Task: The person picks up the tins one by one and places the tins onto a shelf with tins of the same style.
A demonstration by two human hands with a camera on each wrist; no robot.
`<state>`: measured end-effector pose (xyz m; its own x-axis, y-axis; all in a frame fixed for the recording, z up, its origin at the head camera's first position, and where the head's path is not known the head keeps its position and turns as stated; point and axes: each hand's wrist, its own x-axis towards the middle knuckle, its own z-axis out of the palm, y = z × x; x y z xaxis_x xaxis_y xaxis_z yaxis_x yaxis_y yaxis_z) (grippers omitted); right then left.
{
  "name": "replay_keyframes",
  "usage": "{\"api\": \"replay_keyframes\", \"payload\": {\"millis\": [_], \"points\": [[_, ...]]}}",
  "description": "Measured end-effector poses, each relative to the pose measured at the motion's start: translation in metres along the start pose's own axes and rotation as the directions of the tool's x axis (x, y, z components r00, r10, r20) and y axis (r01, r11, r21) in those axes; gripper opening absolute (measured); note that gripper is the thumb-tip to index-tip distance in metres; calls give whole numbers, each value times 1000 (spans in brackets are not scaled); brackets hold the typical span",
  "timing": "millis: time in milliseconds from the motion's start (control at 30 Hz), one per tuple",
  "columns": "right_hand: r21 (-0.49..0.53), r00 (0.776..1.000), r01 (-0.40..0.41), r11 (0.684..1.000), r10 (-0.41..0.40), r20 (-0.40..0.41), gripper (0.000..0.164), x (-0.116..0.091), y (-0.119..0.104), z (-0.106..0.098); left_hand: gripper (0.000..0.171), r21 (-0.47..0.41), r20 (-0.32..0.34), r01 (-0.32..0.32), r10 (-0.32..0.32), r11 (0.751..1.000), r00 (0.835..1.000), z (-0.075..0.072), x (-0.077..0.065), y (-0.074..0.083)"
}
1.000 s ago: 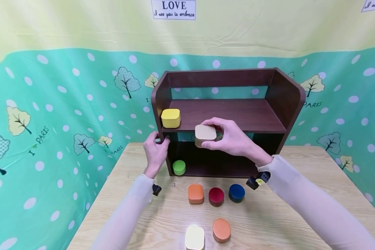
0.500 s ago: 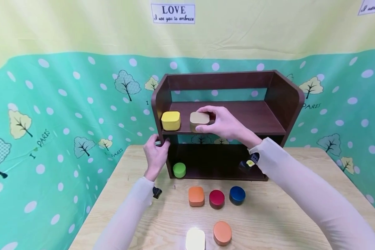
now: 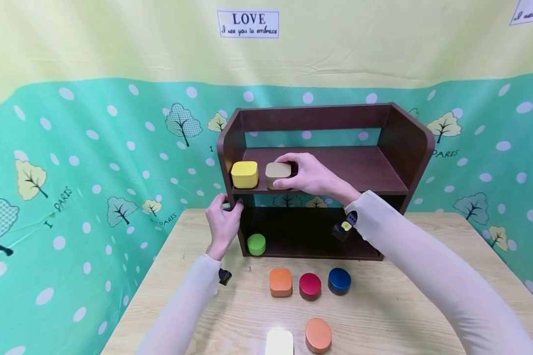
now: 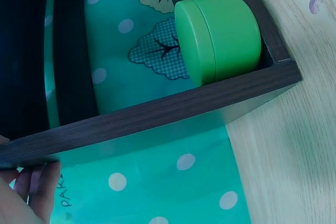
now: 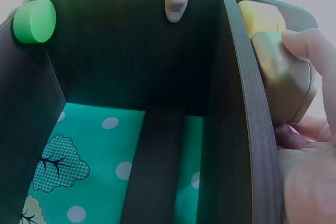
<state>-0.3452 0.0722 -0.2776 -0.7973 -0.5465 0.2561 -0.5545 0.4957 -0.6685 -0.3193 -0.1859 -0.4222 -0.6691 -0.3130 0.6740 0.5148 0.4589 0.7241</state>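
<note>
My right hand holds a beige rounded-square tin between thumb and fingers at the front of the upper shelf. A yellow rounded-square tin stands just left of it, against the side panel. My left hand grips the left side panel of the dark brown shelf unit, thumb inside and fingers outside. In the right wrist view that thumb hooks over the panel's edge. A round green tin sits in the lower compartment's left front corner.
On the wooden table before the shelf stand an orange square tin, a round red tin and a round blue tin. Nearer are a cream tin and a round salmon-coloured tin. A patterned curtain hangs behind.
My right hand has carried the beige tin up and left, from in front of the lower compartment to the upper shelf beside the yellow tin. The left hand keeps its grip on the panel.
</note>
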Motion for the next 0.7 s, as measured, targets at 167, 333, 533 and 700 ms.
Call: {"api": "replay_keyframes", "payload": {"millis": [167, 333, 533, 700], "points": [[23, 999, -19, 1000, 18, 31, 56, 2, 0, -3, 11, -3, 1, -4, 4, 1000, 1000, 0, 0, 0], [67, 998, -36, 997, 32, 51, 56, 3, -2, -5, 11, -8, 4, -10, 10, 1000, 1000, 0, 1, 0], [97, 997, -59, 994, 53, 64, 56, 3, -2, -5, 10, -6, -3, -9, 9, 1000, 1000, 0, 0, 0], [83, 997, -49, 995, 44, 60, 57, 4, -1, -4, 9, -12, -5, -5, 5, 1000, 1000, 1, -1, 0]]}}
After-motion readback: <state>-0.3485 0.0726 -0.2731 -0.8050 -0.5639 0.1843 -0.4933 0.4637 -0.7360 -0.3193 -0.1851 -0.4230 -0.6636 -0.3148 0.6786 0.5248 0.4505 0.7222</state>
